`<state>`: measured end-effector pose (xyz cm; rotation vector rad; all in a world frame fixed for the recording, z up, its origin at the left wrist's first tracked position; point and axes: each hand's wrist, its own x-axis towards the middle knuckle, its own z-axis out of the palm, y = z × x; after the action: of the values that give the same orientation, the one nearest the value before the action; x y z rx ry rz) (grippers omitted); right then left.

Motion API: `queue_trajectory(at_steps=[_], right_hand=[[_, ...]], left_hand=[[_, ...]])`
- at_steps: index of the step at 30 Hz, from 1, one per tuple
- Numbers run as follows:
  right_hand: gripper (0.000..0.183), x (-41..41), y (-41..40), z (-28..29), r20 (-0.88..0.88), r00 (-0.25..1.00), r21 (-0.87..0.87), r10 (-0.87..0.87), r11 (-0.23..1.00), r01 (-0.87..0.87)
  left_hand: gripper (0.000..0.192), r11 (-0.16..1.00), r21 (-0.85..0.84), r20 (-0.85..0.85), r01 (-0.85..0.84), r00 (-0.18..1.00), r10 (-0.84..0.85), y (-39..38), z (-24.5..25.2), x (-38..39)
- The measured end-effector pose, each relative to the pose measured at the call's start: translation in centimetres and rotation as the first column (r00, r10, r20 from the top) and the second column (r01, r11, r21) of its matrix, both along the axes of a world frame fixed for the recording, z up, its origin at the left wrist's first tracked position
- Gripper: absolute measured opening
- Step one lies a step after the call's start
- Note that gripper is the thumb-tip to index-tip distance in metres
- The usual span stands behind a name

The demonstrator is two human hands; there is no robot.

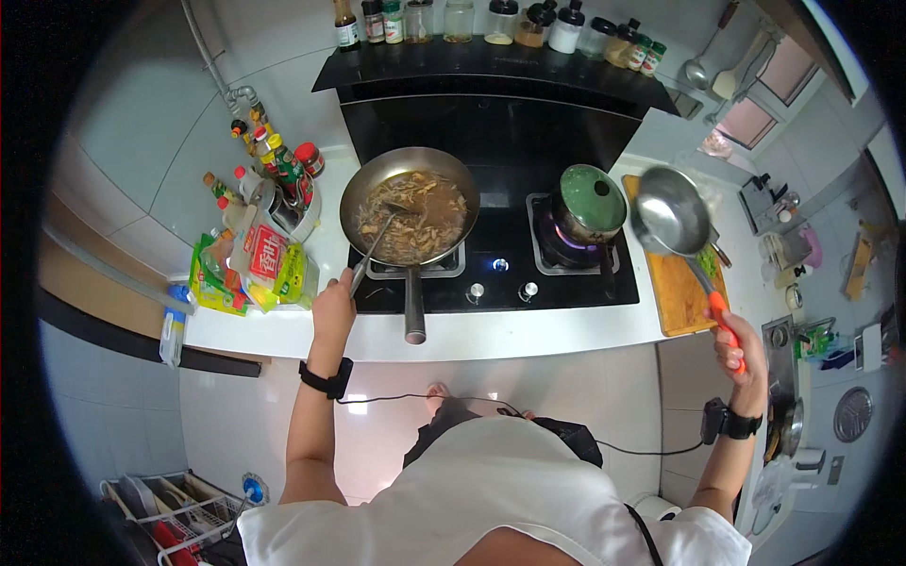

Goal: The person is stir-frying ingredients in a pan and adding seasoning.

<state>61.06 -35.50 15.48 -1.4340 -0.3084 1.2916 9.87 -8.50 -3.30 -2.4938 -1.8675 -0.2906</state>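
Note:
My left hand [335, 304] grips the metal handle of a cooking utensil [376, 244], whose head is sunk in the food. Around it, a brown stew of shredded pieces [425, 226] in liquid fills part of a steel wok [449, 170] on the left burner. The wok's handle [414, 304] points toward me. In my right hand [740, 347] is the orange handle of a steel ladle [672, 212], its large bowl above a wooden cutting board [676, 290]. The ladle is slightly blurred, and I cannot tell whether its bowl holds anything.
A pot with a green lid [591, 194] sits over a lit blue flame on the right burner. Sauce bottles [287, 159] and food packets [269, 258] crowd the left counter. Seasoning jars [460, 20] line the black shelf behind. Chopped greens [706, 260] lie on the board.

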Motion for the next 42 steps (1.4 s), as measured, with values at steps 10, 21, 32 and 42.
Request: queue_trajectory(at_steps=[10,21,32,42], right_hand=[[0.027,-14.1,15.8,-4.7,-0.138,0.884,0.068,0.446,0.895,-0.441],[0.022,-22.1,25.2,-10.7,0.164,0.859,-0.069,0.485,0.874,-0.481],[0.022,-23.3,24.9,-11.4,0.44,0.733,-0.223,0.519,0.854,-0.47],[0.031,-24.3,27.9,-13.5,0.726,0.538,-0.203,0.429,0.881,-0.428]], left_hand=[[0.032,0.999,0.049,-0.098,-0.003,0.995,0.008,-0.2,7.3,-5.8],[0.029,0.995,-0.036,-0.06,0.095,0.993,-0.098,5.2,3.3,-6.3],[0.022,0.992,-0.005,-0.159,0.125,0.98,-0.124,2.9,11.1,-7.3],[0.026,0.992,0.045,-0.059,0.115,0.992,-0.113,5.4,8.0,-5.5]])
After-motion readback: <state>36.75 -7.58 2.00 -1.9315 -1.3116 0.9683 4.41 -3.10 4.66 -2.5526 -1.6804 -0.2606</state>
